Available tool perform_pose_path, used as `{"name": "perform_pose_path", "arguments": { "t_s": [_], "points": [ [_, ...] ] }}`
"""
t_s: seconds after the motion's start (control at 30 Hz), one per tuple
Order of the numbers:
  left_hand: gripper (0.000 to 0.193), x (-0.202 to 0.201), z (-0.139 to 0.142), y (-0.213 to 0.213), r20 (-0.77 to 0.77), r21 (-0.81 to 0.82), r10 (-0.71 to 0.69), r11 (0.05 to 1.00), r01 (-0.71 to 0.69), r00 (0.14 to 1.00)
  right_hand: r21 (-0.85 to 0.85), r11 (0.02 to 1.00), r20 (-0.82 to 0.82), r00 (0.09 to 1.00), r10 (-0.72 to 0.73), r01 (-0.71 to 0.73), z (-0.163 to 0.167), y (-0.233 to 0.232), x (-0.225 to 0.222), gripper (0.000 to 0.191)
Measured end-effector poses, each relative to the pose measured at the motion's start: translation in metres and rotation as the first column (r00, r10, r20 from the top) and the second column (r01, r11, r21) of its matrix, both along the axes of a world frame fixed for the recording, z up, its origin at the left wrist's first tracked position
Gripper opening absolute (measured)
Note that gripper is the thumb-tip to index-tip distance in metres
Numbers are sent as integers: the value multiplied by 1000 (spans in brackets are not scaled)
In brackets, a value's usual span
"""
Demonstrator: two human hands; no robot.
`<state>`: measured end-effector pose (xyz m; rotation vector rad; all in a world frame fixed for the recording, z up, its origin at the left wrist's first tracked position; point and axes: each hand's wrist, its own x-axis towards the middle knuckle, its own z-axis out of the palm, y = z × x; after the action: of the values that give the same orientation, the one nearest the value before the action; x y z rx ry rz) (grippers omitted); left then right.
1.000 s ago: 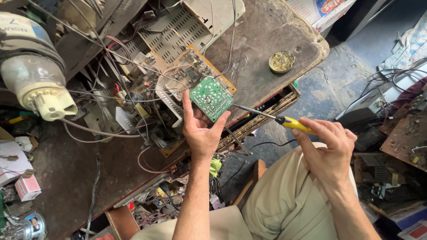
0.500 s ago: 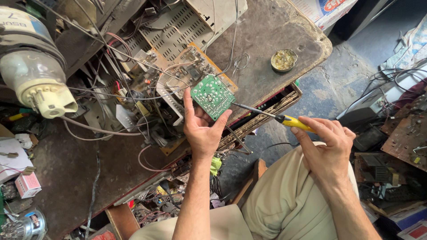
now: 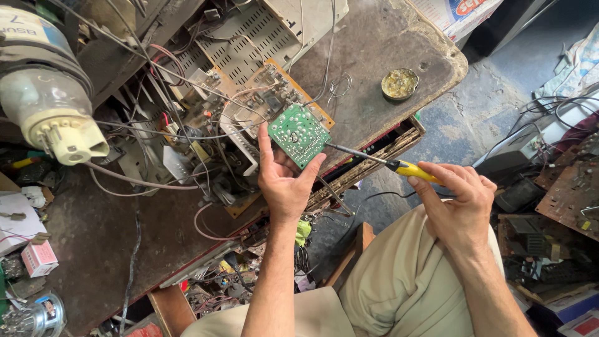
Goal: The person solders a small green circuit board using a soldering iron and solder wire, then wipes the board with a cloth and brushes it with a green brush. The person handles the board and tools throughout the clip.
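Small red-and-white box at the table's left edge; left hand fingers pinch a green circuit board, right hand fingers grip a yellow-handled soldering iron.

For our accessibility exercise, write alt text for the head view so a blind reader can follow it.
A left hand holds up a small green circuit board while the right hand touches a yellow-handled soldering iron to its edge. Below lies a workbench cluttered with wires, another board and a round tin.

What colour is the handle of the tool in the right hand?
Yellow: the soldering iron handle shows it clearly in the head view, held by the right hand.
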<state>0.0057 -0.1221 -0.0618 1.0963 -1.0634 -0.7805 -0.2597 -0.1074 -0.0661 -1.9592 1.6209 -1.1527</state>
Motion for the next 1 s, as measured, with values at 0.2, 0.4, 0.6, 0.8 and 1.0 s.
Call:
{"name": "perform_pose_path", "arguments": {
  "t_s": [0.2, 0.4, 0.6, 0.8, 1.0],
  "points": [
    [102, 0, 1, 0, 4, -6, 3, 1000, -3, 1000, -76, 996, -46, 998, -48, 45, 4, 6, 1, 27],
    [103, -1, 0, 0, -20, -17, -6, 1000, 6, 1000, -68, 996, 33, 998, -54, 56, 2, 8, -4, 26],
    [102, -2, 1, 0, -6, -17, -3, 1000, 3, 1000, -45, 998, -25, 999, -40, 39, 0, 5, -6, 27],
    [102, -2, 2, 0, -2, -4, -2, 1000, 2, 1000, -25, 999, -20, 999, -33, 33, 0, 5, -5, 27],
    [102, -3, 3, 0, 1, -2, 0, 1000, 0, 1000, -26, 999, -41, 999, -31, 30, -3, 3, -5, 27]
  ]
}}
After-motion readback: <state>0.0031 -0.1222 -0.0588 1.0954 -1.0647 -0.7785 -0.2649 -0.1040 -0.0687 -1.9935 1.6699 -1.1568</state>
